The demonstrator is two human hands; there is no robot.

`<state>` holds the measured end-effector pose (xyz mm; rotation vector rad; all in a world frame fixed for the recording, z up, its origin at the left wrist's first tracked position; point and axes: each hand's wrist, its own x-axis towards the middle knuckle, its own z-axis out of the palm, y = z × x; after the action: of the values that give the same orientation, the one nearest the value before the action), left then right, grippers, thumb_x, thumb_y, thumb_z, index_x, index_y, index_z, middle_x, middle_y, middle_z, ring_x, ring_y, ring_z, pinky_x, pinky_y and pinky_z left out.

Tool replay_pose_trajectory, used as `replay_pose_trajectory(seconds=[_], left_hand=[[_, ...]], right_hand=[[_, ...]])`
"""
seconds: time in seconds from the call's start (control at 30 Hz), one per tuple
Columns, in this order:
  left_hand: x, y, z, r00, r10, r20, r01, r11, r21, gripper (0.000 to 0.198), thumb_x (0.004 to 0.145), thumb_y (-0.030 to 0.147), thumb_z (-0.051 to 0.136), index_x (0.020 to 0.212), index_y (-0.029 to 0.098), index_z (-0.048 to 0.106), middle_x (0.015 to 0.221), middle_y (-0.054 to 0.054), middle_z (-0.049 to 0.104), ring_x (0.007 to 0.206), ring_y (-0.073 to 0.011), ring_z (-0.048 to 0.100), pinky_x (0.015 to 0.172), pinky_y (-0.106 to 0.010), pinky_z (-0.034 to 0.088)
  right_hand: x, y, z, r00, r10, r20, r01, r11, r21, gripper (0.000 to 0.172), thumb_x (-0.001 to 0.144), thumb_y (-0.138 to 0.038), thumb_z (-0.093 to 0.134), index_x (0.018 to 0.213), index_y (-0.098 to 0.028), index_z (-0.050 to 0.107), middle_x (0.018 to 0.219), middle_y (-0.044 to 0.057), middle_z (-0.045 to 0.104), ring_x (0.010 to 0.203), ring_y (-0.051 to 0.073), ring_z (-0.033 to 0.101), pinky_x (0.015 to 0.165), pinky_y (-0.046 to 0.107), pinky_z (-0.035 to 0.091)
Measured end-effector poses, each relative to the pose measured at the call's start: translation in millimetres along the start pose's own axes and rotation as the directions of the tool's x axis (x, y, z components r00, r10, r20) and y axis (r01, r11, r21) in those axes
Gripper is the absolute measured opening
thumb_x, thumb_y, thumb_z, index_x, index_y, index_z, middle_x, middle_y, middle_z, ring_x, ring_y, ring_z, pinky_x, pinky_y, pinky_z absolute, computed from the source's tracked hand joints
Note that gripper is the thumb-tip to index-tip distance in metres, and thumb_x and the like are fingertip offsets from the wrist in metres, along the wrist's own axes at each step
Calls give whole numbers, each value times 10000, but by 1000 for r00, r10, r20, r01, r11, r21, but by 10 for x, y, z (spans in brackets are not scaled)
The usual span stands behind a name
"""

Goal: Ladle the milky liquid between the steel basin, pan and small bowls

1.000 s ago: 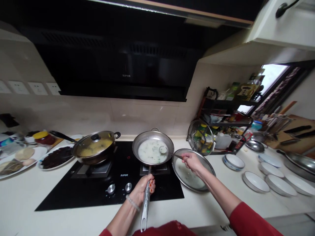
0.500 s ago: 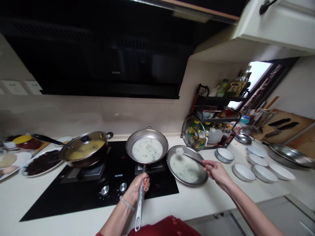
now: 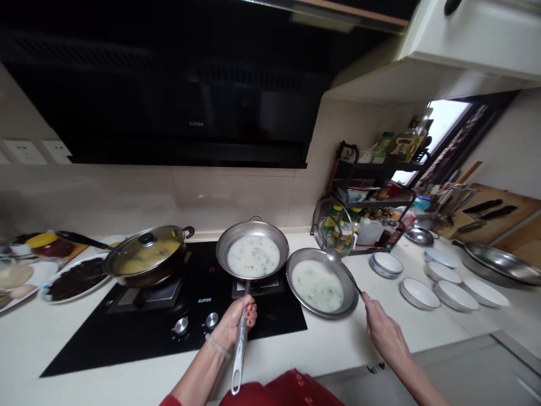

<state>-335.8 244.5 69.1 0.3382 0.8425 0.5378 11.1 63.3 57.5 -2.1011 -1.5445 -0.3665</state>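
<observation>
My left hand [image 3: 239, 317] is wrapped round the metal handle of a steel frying pan [image 3: 282, 230], which sits on the right burner. Inside the pan lies a white soup [image 3: 253, 255] with green bits. Just to its right, a steel basin [image 3: 350, 301] holds more of the same white liquid. A ladle [image 3: 333, 255] is gripped by its dark handle in my right hand [image 3: 382, 326]; its bowl is over the basin's far right rim. Whether the ladle touches the rim I cannot tell.
A glass-lidded pan [image 3: 147, 254] of yellow food stands on the left burner. Left of it is a plate [image 3: 101, 256] of dark food. Several white bowls [image 3: 418, 293] sit on the right counter, near a spice rack [image 3: 376, 203]. A range hood [image 3: 190, 101] hangs above.
My right hand has moved right and down, drawing the ladle's bowl from over the basin's far left part to its right rim. My left hand keeps its hold on the frying pan.
</observation>
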Motion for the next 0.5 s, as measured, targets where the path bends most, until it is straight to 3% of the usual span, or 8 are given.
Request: replay_pose_trajectory(seconds=[0.07,0.1,0.17,0.23,0.27,0.33,0.43,0.5], left_hand=[[3,-2,1,1000,10,-5,-10,1000,-1,366,868,160,402,502,165,383,433,42,363,313,-27,294,299,-133,230],[4,-3,2,1000,14,-8,-14,1000,-1,364,867,158,402,503,164,387,432,42,364,311,-27,291,297,-134,227],[6,-6,1,1000,14,-14,-14,1000,-1,360,862,155,406,502,161,393,430,40,368,309,-26,286,294,-134,223],[8,-7,1,1000,10,-18,-10,1000,1,357,856,151,414,500,160,394,432,38,373,313,-24,291,298,-131,229],[8,-7,1,1000,8,-19,-8,1000,2,356,854,151,417,499,159,395,433,38,376,316,-25,296,301,-130,233],[8,-5,3,1000,5,-20,-5,1000,4,358,853,152,416,496,160,394,430,39,372,318,-25,300,304,-129,237],[5,0,11,1000,-1,-17,1,1000,7,366,852,152,408,487,161,388,423,45,359,313,-20,287,304,-125,223],[4,2,16,1000,-6,-13,6,1000,10,367,848,146,406,481,158,386,419,48,353,310,-17,281,304,-123,214]], right_hand=[[77,-48,7,971,236,28,-236,942,238,373,759,-213,418,1036,-119,650,828,123,683,679,224,644,594,316,513],[124,-93,6,932,356,73,-357,859,367,361,744,-266,449,993,-113,662,736,99,672,603,208,622,546,303,495],[238,-230,-15,828,524,200,-528,608,593,412,702,-336,518,1006,-93,653,603,42,617,468,157,535,440,261,417],[383,-421,-64,766,562,312,-571,371,733,515,669,-370,582,1092,-78,613,576,4,578,410,110,447,388,226,326],[469,-530,-92,770,538,344,-564,320,761,539,663,-376,602,1110,-77,603,582,-4,570,407,96,428,389,218,309],[662,-764,-138,824,432,366,-536,388,750,517,702,-389,568,1115,-81,610,618,9,590,423,101,442,408,226,329],[955,-1117,-128,928,168,331,-348,705,618,404,769,-318,476,1061,-101,654,685,56,651,571,170,570,530,271,430],[1117,-1335,-58,944,-20,328,-152,858,490,359,803,-236,423,1038,-123,670,769,86,685,709,205,623,666,294,456]])
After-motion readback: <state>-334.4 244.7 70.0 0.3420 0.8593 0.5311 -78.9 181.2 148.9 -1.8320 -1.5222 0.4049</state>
